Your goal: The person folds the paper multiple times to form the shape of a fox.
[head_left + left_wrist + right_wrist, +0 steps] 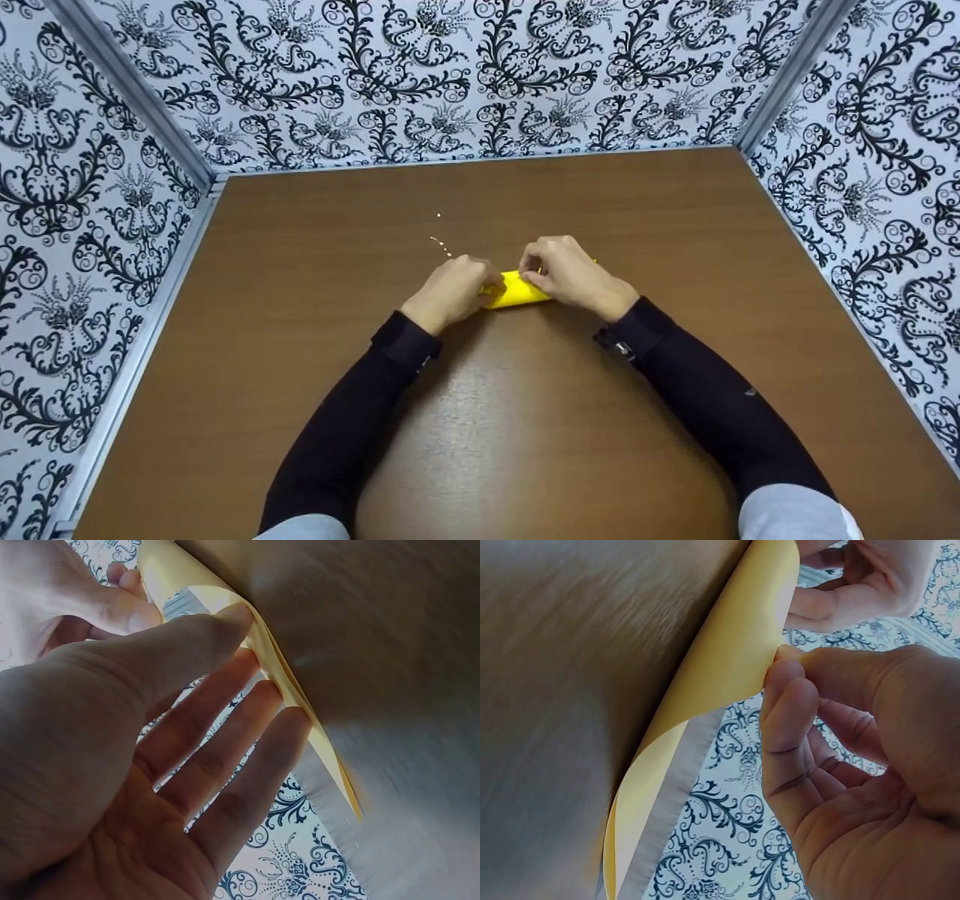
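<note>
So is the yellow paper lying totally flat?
No, the right wrist view shows the yellow paper curving over, its edge pinched by the right hand.

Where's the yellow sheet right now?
In the head view, the yellow sheet is near the middle of the table, slightly right of picture centre, between the left grip and the right grip.

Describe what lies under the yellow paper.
The brown table shows along the near edge of the yellow paper and presumably continues beneath. The patch directly under it is covered; whether anything else lies there cannot be seen.
</note>
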`<state>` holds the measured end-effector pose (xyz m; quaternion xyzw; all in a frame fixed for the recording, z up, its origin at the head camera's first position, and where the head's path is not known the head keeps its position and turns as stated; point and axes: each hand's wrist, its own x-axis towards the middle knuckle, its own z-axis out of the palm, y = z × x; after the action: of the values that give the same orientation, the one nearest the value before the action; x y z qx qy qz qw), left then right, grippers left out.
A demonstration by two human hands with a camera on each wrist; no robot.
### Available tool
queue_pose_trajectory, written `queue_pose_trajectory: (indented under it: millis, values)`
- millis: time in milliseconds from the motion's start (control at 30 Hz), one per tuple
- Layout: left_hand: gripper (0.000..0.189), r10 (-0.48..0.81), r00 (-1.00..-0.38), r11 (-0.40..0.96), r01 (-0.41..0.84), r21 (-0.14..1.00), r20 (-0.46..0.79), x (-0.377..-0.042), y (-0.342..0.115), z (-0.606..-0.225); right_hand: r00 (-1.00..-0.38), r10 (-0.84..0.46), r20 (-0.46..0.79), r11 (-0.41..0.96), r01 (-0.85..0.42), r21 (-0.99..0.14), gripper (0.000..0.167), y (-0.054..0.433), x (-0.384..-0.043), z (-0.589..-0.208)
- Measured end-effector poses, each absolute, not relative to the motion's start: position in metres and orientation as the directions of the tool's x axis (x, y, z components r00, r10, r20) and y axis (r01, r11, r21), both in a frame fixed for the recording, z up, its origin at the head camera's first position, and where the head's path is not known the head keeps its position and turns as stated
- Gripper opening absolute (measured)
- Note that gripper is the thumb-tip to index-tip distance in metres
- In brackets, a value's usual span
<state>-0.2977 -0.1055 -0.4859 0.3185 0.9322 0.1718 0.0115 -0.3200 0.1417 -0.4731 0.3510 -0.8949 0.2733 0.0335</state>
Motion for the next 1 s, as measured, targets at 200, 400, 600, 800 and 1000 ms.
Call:
queue_pose_trajectory:
  millis: [200, 400, 600, 800, 1000]
  values:
    - [0.005, 0.600, -0.793, 0.734, 0.599, 0.321, 0.107, -0.298, -0.107, -0.486, -0.753, -0.630, 0.190, 0.623, -0.636, -0.455, 0.005, 0.141, -0.332, -0.475]
    - [0.008, 0.613, -0.778, 0.719, 0.621, 0.311, 0.138, -0.299, -0.108, -0.486, -0.747, -0.649, 0.143, 0.636, -0.637, -0.436, 0.005, 0.139, -0.342, -0.478]
    - [0.013, 0.606, -0.783, 0.728, 0.617, 0.298, 0.140, -0.298, -0.107, -0.487, -0.747, -0.654, 0.114, 0.645, -0.631, -0.430, 0.005, 0.136, -0.347, -0.482]
    - [0.016, 0.607, -0.782, 0.725, 0.618, 0.303, 0.143, -0.299, -0.107, -0.487, -0.750, -0.654, 0.103, 0.646, -0.624, -0.439, 0.006, 0.134, -0.350, -0.485]
    - [0.017, 0.596, -0.788, 0.725, 0.610, 0.319, 0.152, -0.301, -0.107, -0.488, -0.764, -0.640, 0.089, 0.659, -0.605, -0.447, 0.006, 0.132, -0.353, -0.484]
